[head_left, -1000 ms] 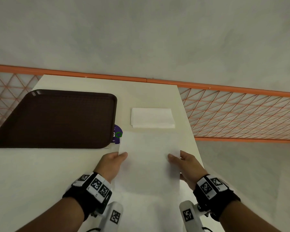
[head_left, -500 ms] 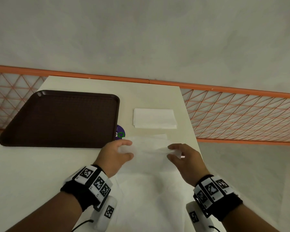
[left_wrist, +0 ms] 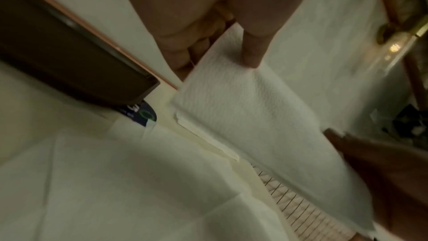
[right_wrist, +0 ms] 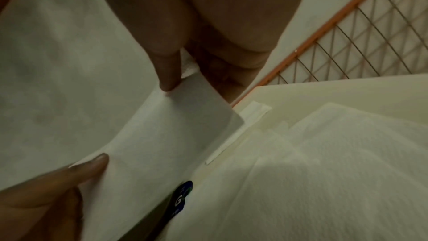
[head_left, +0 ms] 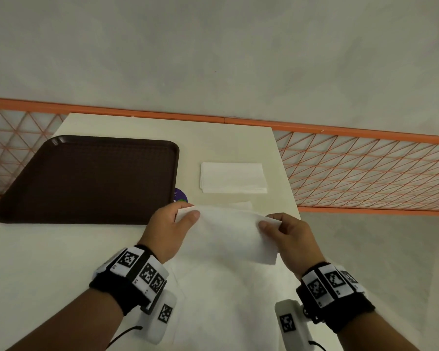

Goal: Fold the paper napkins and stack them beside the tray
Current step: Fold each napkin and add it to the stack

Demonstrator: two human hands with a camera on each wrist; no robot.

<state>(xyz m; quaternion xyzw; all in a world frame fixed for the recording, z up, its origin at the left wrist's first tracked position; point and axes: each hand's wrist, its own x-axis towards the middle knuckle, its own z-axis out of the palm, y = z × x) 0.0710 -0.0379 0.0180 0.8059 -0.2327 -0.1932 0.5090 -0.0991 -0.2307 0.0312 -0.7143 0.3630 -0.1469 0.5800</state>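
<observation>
While both hands pinch the napkin above the desk's right edge, left hand and right hand should bring far corners squarely onto near corners, crease, then add it to the stack beside the tray.

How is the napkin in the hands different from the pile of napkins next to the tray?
The held napkin is lifted off the table, pinched by the left hand and the right hand; the folded stack lies flat, untouched. The held napkin is a bent, curving sheet; the stack is a neat, squared rectangle. The held one is a single napkin; the stack shows several layers at its edge. Both are white paper, right of the brown tray.
</observation>
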